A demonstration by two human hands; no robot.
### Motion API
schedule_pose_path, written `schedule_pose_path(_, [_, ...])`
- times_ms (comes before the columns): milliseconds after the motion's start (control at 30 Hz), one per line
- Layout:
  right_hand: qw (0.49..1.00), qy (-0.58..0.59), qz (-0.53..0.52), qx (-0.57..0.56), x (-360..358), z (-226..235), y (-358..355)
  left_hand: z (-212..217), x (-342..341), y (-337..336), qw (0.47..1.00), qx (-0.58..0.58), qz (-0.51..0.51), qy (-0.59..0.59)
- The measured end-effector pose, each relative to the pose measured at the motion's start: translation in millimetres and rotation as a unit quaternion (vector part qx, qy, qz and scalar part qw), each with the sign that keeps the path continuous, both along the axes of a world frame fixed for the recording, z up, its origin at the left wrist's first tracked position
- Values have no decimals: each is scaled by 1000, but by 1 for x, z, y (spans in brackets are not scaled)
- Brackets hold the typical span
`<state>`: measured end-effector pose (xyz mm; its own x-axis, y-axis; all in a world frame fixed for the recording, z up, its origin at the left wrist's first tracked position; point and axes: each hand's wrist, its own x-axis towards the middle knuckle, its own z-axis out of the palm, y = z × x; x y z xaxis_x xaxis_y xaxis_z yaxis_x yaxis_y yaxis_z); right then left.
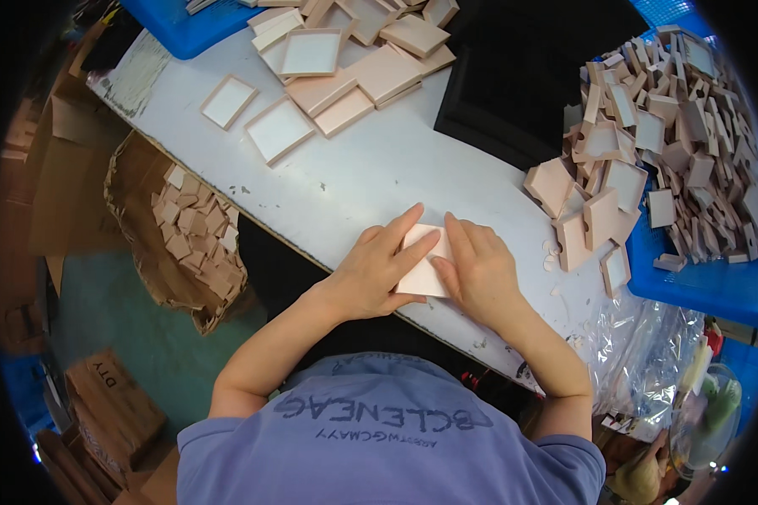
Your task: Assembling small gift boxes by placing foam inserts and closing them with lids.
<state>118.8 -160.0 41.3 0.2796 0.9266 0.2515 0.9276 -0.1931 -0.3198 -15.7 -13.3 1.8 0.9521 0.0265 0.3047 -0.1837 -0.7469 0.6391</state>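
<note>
A small pale pink cardboard box (423,276) is between my two hands, close to the near edge of the white table (379,181). My left hand (370,268) grips it from the left, with fingers over its top and the thumb low at its near side. On the other side, my right hand (485,273) closes round the right edge, thumb pressed against the top face. The box's underside is hidden, so I cannot tell whether it rests on the table. Curled paper scraps (552,254) lie to the right of my right hand.
Open pink box parts (310,52) are piled at the table's far left. A blue crate (699,290) overflowing with pink pieces stands right, beside clear plastic bags (644,358). A black block (505,84) stands at the back. Left below sits a carton (126,181) of boxes.
</note>
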Motion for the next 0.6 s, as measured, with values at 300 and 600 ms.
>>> schedule_pose_path(300, [998, -55, 24, -37, 6, -3, 3, 17, -3, 7, 990, 108, 0, 89])
schedule_pose_path(600, [942, -248, -108, 200, 164, 72, 50, -9, -22, 128, 906, 170, 385, -32])
